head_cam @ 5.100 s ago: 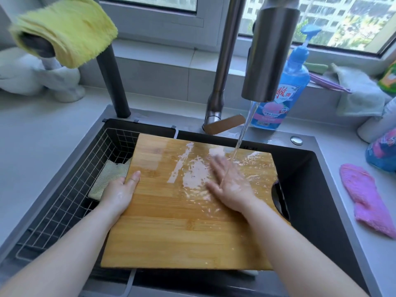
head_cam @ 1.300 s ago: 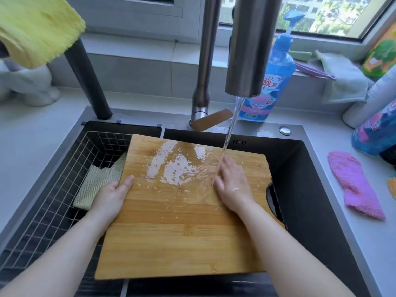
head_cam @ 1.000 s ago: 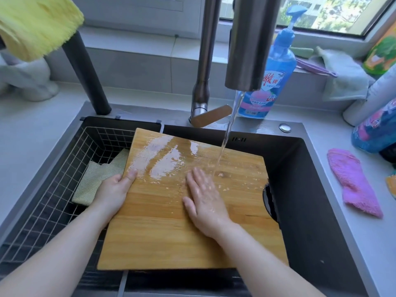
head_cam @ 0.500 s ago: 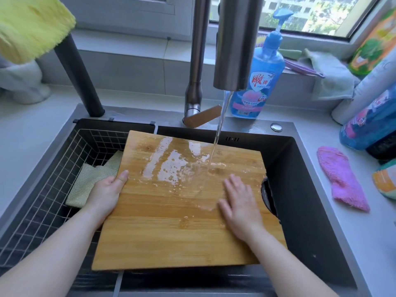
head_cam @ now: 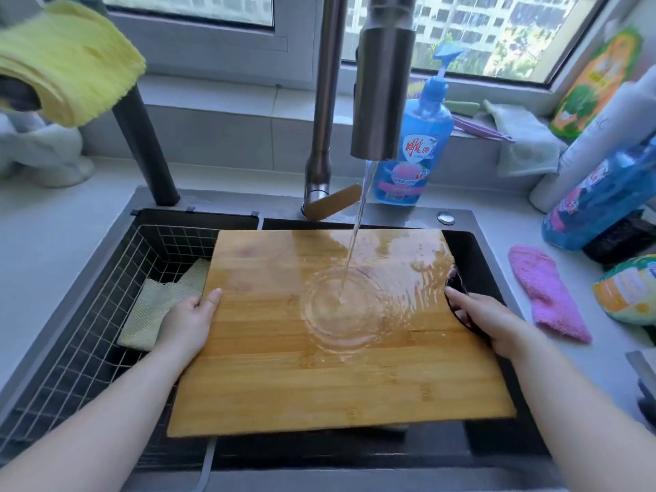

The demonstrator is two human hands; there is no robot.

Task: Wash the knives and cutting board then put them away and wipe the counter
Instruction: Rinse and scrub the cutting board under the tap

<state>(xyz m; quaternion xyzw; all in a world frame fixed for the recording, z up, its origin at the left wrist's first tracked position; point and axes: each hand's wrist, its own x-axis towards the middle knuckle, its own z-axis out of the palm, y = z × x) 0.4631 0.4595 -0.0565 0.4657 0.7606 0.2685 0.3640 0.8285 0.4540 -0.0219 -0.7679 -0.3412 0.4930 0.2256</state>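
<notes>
A wet bamboo cutting board [head_cam: 319, 367] lies flat across the dark sink [head_cam: 486, 264]. Water runs from the steel tap [head_cam: 383, 83] onto the board's middle and spreads in rings. My left hand [head_cam: 188, 324] grips the board's left edge, thumb on top. My right hand [head_cam: 490, 321] holds the right edge by the handle cut-out, fingers along the side. No knife shows clearly; a dark metal shape [head_cam: 642, 381] sits at the far right edge of the frame.
A wire basket [head_cam: 88, 335] in the sink's left half holds a pale green cloth [head_cam: 159, 310]. A blue soap bottle [head_cam: 415, 143] stands behind the tap. A pink cloth [head_cam: 543, 292], bottles and a sponge lie on the right counter. A yellow cloth [head_cam: 67, 62] hangs upper left.
My right hand slid off the board's top surface to its right edge. The water now falls on the board's middle instead of near its far side.
</notes>
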